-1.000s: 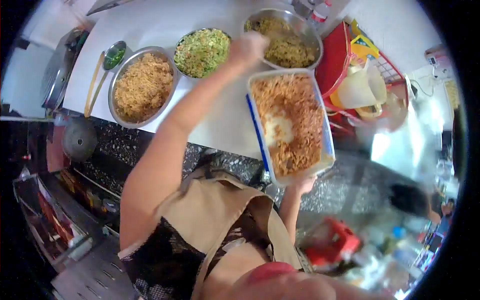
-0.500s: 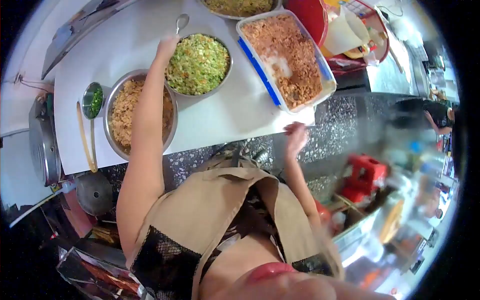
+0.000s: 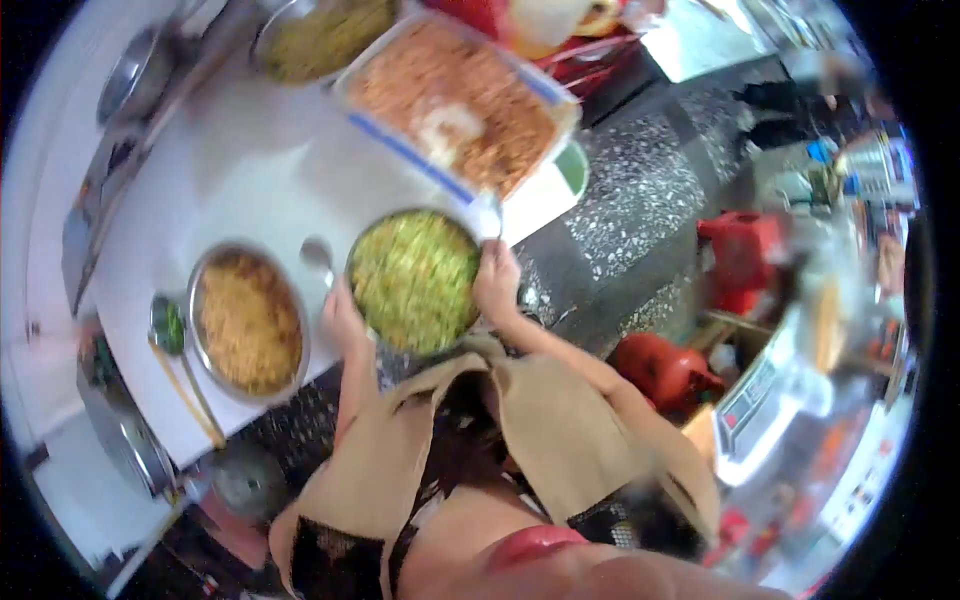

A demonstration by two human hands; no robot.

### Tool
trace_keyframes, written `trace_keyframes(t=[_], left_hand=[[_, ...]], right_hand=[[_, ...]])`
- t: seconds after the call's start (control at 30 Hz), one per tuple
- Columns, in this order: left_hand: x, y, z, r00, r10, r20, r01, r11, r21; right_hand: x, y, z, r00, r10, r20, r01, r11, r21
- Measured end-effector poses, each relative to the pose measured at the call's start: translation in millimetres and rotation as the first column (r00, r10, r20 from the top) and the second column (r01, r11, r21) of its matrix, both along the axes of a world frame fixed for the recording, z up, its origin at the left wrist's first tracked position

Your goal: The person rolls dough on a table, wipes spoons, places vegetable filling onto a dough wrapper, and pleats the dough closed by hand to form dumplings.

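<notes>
Green chopped mix [image 3: 415, 280] | bowl [image 3: 418, 353] at the table's [image 3: 250, 190] near edge | left hand [image 3: 346, 318] grips left side, spoon [image 3: 317, 252] alongside; right hand [image 3: 497, 282] grips right | hold evenly, rim level

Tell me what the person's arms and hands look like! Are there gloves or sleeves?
The left hand and right hand wear no gloves. No sleeves cover the forearms. Nearer the shoulders you can see a beige garment and black mesh-like fabric. It's too blurry to tell about rings.
</notes>
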State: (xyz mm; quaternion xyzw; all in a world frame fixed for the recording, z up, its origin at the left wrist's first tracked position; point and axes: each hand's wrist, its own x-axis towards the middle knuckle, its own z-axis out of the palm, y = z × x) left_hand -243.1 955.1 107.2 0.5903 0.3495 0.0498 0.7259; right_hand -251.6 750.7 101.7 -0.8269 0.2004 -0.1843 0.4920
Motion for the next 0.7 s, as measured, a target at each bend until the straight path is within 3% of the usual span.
trace_keyframes(t=[0.1,0.13,0.17,0.27,0.33,0.37,0.47,0.57,0.63,0.7], left_hand=[[-22,-20,45,0.989,0.013,0.147,0.001,0.996,-0.094],[-26,-28,67,0.996,0.014,0.090,0.005,0.980,-0.197],[-31,-27,70,0.989,-0.049,0.141,0.061,0.995,-0.082],[-29,-73,129,0.978,0.075,0.193,-0.071,0.997,-0.025],[-28,-108,151,0.970,0.102,0.219,-0.100,0.995,-0.017],[-32,-131,155,0.930,-0.009,0.367,0.049,0.994,-0.099],[-36,-191,159,0.928,-0.050,0.370,0.007,0.993,0.115],[-13,-287,176,0.937,-0.048,0.346,0.033,0.998,0.047],[9,-336,176,0.933,-0.142,0.331,0.131,0.990,0.057],[43,-389,176,0.925,-0.191,0.328,0.184,0.982,0.051]], right_hand=[[-16,-14,26,0.998,0.024,-0.055,-0.015,0.987,0.160],[-20,-20,36,0.999,0.028,-0.034,-0.019,0.974,0.224],[-22,-27,46,0.999,0.044,-0.005,-0.041,0.961,0.275],[-14,-60,81,0.990,0.141,0.022,-0.137,0.907,0.399],[-9,-93,92,0.977,0.174,0.123,-0.210,0.882,0.422],[-7,-114,92,0.959,0.152,0.237,-0.243,0.874,0.421],[-8,-183,107,0.961,0.142,0.239,-0.235,0.874,0.424],[11,-277,131,0.965,0.128,0.230,-0.208,0.906,0.368],[25,-329,135,0.981,0.069,0.182,-0.129,0.930,0.343],[44,-381,137,0.984,0.003,0.176,-0.075,0.913,0.401]])
